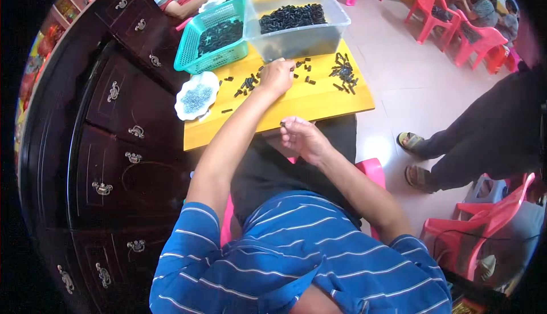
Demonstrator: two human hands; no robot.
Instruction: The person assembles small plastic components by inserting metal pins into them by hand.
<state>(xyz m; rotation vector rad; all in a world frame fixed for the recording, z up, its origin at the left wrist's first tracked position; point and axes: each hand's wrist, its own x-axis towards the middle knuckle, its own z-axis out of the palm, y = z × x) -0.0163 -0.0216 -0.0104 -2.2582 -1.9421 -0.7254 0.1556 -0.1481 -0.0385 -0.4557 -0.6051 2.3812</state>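
Pinching small black piece at fingertips, right hand near yellow surface front edge; piece too small to tell axis. Left hand curled over loose black pieces. Clear bin, teal basket hold black pieces; white dish holds tiny grey bits.

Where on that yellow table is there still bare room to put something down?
The near strip of the table is bare, between the right hand and the far-right corner. Another bare patch lies at the near-left corner, below the white dish. It is crowded around the left hand, where black pieces lie scattered, and behind it by the clear bin and green basket.
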